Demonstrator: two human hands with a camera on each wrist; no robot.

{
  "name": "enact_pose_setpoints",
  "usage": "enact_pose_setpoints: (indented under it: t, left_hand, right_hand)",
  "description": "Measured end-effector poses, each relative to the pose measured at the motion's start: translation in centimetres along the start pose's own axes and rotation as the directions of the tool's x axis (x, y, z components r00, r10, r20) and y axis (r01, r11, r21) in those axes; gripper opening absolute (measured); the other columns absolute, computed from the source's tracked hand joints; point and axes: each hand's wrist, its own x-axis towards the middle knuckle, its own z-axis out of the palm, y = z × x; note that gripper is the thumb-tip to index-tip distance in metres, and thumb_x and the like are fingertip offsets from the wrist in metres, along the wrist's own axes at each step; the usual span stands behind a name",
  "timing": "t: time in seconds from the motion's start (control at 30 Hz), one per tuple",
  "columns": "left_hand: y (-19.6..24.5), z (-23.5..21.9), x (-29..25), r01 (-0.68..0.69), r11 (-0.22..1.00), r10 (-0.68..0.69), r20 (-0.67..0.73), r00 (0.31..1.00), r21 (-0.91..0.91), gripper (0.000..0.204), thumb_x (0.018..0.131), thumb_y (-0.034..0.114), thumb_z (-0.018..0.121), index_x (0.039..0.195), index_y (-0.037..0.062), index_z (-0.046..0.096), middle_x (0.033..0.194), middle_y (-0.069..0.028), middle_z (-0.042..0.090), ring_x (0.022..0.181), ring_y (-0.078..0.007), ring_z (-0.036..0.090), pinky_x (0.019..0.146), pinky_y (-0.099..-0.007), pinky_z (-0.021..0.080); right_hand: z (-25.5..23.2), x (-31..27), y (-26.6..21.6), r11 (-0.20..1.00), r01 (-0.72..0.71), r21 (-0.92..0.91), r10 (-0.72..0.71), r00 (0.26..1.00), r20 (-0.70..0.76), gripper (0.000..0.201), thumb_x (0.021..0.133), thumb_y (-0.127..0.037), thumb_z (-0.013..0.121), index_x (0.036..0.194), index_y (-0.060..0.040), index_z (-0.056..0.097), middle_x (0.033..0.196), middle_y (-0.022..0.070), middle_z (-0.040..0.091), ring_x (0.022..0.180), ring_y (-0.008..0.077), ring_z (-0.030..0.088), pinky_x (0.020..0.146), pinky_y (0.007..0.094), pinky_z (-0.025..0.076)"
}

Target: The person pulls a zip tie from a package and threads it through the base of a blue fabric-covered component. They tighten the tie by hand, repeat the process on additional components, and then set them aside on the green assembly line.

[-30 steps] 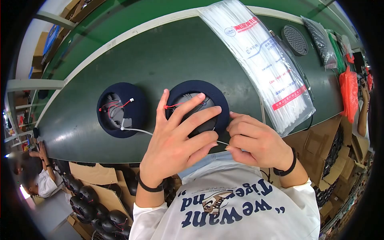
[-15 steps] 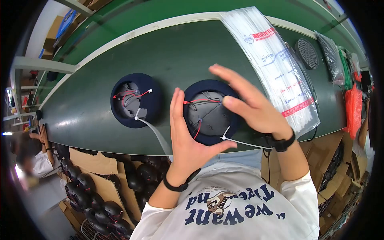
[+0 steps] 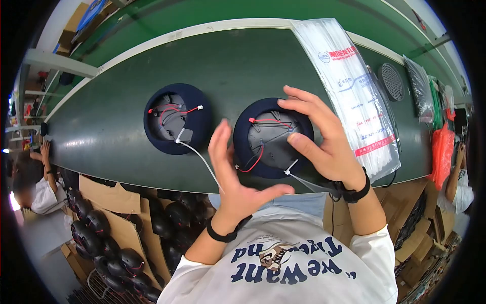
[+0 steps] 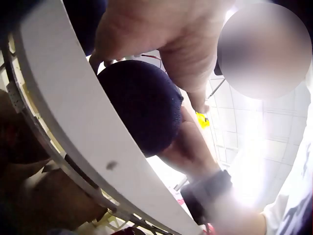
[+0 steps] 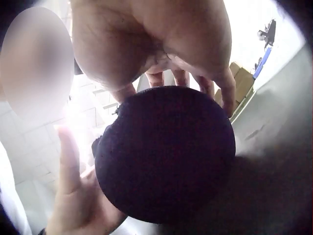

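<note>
In the head view, a round dark navy padded piece (image 3: 244,144) with a grey inside (image 3: 271,152), red and black wires (image 3: 251,168) and a white tie (image 3: 290,167) lies on the green table, hollow side up. Beside its left edge my left hand (image 3: 233,185) is held with fingers extended and thumb spread, gripping nothing. Over its right side is my right hand (image 3: 326,144), fingers spread, thumb above the grey inside; light contact with the rim cannot be told. The right wrist view shows the piece's navy side (image 5: 166,152) below my right hand (image 5: 156,44).
A second navy piece (image 3: 200,119) with a long white tie (image 3: 205,163) sits to the left. At the right lie a bag of white ties (image 3: 354,101), a round perforated part (image 3: 391,82) and an orange-red bag (image 3: 442,152). Boxes of black parts (image 3: 104,248) stand below the table edge.
One second ago both hands were at the near piece's lower right, by its tie. They have since parted to its two sides, and the left fingers have moved off its left rim.
</note>
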Motion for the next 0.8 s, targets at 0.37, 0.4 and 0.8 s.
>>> enact_pose_setpoints:
  t: [0.37,0.4,0.8]
  left_hand:
    - [2.4,-2.1,2.9,-0.2,0.978,0.181,0.231,0.956,0.06,0.022,0.096,0.013,0.076,0.11,-0.0033,0.07,0.122,-0.0197,0.068,0.09,-0.0214,0.062,0.087,-0.0323,0.051]
    - [2.6,-2.2,3.6,-0.246,0.964,0.218,0.232,0.948,0.099,0.028,0.094,0.017,0.079,0.112,-0.0027,0.071,0.127,-0.0209,0.066,0.095,-0.0231,0.063,0.09,-0.0335,0.051]
    - [-1.3,-1.0,3.1,-0.134,0.99,0.121,0.258,0.959,0.035,0.136,0.05,0.059,0.105,0.156,0.0014,0.042,0.165,-0.0316,0.036,0.15,-0.0471,0.043,0.121,-0.0537,0.041]
  right_hand:
    - [0.7,-0.4,1.0,0.999,0.015,0.037,-0.01,0.993,-0.118,0.026,0.093,-0.004,0.076,0.117,-0.0027,0.068,0.14,0.0208,0.064,0.123,0.0318,0.067,0.103,0.0402,0.053]
    - [1.5,-0.5,0.9,0.989,-0.039,0.14,0.067,0.978,-0.199,0.027,0.092,-0.003,0.076,0.118,-0.0029,0.066,0.14,0.0202,0.064,0.124,0.0307,0.066,0.102,0.0404,0.053]
    - [-0.4,-1.7,-0.3,0.998,-0.045,-0.042,0.047,0.998,0.036,0.071,0.096,-0.023,0.078,0.159,-0.0058,0.051,0.164,0.0242,0.045,0.149,0.0437,0.047,0.121,0.0468,0.04]
